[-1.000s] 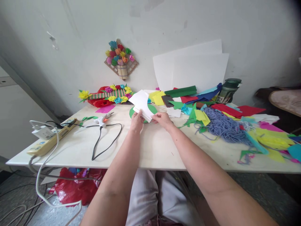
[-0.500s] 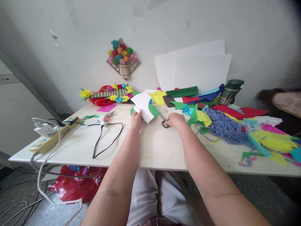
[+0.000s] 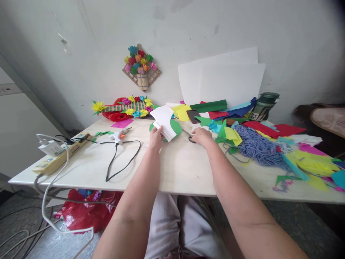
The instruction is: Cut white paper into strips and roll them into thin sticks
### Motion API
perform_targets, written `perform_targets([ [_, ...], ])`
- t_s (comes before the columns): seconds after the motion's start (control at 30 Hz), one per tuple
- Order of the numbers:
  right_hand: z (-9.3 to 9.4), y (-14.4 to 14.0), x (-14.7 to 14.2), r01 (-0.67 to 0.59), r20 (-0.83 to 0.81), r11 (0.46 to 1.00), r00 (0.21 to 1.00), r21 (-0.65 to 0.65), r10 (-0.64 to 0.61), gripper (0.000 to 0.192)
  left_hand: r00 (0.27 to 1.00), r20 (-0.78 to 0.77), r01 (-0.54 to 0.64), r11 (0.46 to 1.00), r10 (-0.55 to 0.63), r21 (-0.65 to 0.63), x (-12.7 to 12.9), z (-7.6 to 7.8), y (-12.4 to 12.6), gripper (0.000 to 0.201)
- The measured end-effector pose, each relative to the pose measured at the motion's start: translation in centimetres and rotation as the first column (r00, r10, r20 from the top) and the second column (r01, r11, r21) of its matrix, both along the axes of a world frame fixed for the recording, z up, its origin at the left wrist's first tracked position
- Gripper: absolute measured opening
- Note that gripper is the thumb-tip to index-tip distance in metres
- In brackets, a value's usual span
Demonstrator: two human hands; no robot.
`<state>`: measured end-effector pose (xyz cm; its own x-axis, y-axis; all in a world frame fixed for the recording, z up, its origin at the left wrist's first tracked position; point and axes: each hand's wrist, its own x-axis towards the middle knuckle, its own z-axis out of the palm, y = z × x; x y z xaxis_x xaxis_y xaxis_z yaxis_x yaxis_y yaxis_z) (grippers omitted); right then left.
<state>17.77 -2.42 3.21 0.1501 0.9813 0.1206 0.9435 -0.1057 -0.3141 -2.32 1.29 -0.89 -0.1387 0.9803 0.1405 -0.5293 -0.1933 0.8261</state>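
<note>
Pinching folded white paper in the left hand; right hand closes on scissors. Risk: a loose hold lets the blades slip off the desk.

We're over a pale table now: power strip at its left edge, glue gun with black cord beside it, a green paper disc (partly covered) mid-table, blue yarn and paper scraps heaped right.
</note>
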Motion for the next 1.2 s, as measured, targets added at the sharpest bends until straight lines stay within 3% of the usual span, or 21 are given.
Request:
perform_targets([
  [0.1, -0.8, 0.7, 0.5, 0.042, -0.115, 0.999, 0.993, 0.035, -0.037, 0.04, 1.0, -0.007, -0.001, 1.0, 0.001, 0.006, 0.0, 0.0, 0.1, 0.032],
  [0.2, -1.2, 1.2, 0.3, 0.043, -0.395, 0.995, 0.919, 0.092, -0.003, 0.035, 1.0, -0.005, -0.031, 1.0, 0.031, -0.006, -0.1, -0.1, 0.3, 0.031],
  [0.3, -0.9, 0.9, -0.4, 0.044, -0.748, 0.989, 0.659, 0.142, 0.078, 0.021, 0.998, 0.013, -0.066, 0.998, 0.066, -0.005, -0.2, -0.3, 0.6, 0.031],
  [0.37, -0.4, 0.4, -0.8, 0.012, -0.858, 0.985, 0.493, 0.173, 0.144, 0.013, 0.997, 0.016, -0.071, 0.997, 0.071, 0.006, -0.3, -0.4, 0.7, 0.033],
  [0.47, 0.2, -0.5, -1.0, -0.134, -0.892, 0.978, 0.405, 0.161, 0.202, 0.021, 0.998, 0.001, -0.066, 0.998, 0.066, 0.021, -0.3, -0.5, 0.8, 0.036],
  [0.6, 0.1, -1.0, -1.2, -0.361, -0.871, 0.927, 0.419, 0.101, 0.258, 0.028, 0.997, -0.011, -0.07, 0.997, 0.07, 0.034, -0.2, -0.5, 0.7, 0.039],
  [0.77, -0.5, -1.0, -1.9, -0.497, -0.831, 0.868, 0.476, 0.016, 0.288, 0.033, 0.999, -0.002, -0.037, 0.997, 0.037, 0.063, -0.1, -0.2, 0.2, 0.043],
  [0.9, -0.9, -0.9, -2.4, -0.529, -0.801, 0.849, 0.506, 0.003, 0.318, 0.035, 1.0, 0.003, -0.008, 0.998, 0.008, 0.068, 0.0, -0.1, 0.0, 0.044],
  [1.2, -1.2, -0.9, -3.1, -0.518, -0.813, 0.855, 0.491, 0.016, 0.313, 0.036, 0.999, 0.004, 0.045, 0.998, -0.046, 0.05, 0.1, 0.1, -0.2, 0.04],
])
